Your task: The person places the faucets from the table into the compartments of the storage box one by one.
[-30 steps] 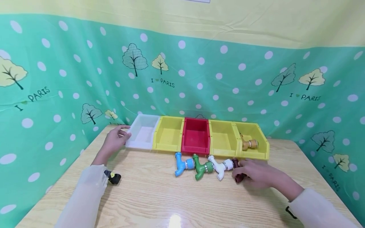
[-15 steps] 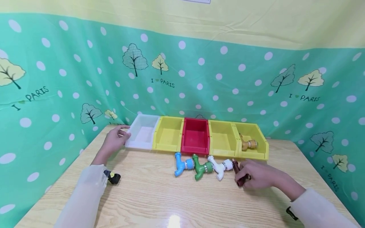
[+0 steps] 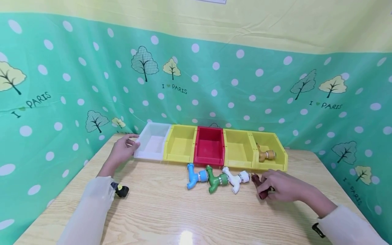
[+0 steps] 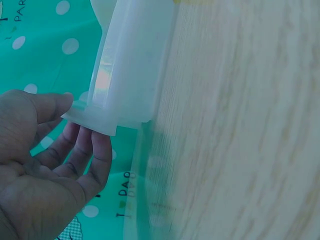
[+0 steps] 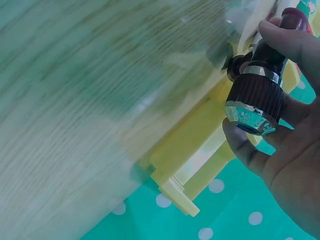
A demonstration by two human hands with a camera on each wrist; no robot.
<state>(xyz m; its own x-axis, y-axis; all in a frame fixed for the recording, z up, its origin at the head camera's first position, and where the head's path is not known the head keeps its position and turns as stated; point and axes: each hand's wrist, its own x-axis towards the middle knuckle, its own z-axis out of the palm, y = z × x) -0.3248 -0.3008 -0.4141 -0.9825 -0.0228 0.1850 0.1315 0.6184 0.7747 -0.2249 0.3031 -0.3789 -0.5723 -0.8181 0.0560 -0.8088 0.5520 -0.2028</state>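
Note:
My right hand (image 3: 283, 185) grips a dark maroon tap (image 3: 260, 186) at the right end of a row of taps. In the right wrist view, the thumb and curled fingers lie around the body of the maroon tap (image 5: 260, 85), with its ribbed knob and chrome end facing the camera. My left hand (image 3: 122, 149) is at the outer side of the white bin (image 3: 153, 141). The left wrist view has the thumb above and the fingers beneath the rim of that white bin (image 4: 92, 122). Left of the maroon tap lie a white tap (image 3: 237, 179), a green tap (image 3: 216, 179) and a blue tap (image 3: 196, 176).
Joined to the white bin stand a yellow bin (image 3: 180, 144), a red bin (image 3: 209, 146), another yellow bin (image 3: 239, 146) and a last yellow bin (image 3: 280, 165) with an orange-brown tap (image 3: 267, 155) inside. Behind the wooden table (image 3: 153, 211) hangs a green dotted curtain (image 3: 214, 85).
My right hand has drawn the maroon tap slightly right and toward me, away from the white tap, and tilted it. The left hand stays at the white bin.

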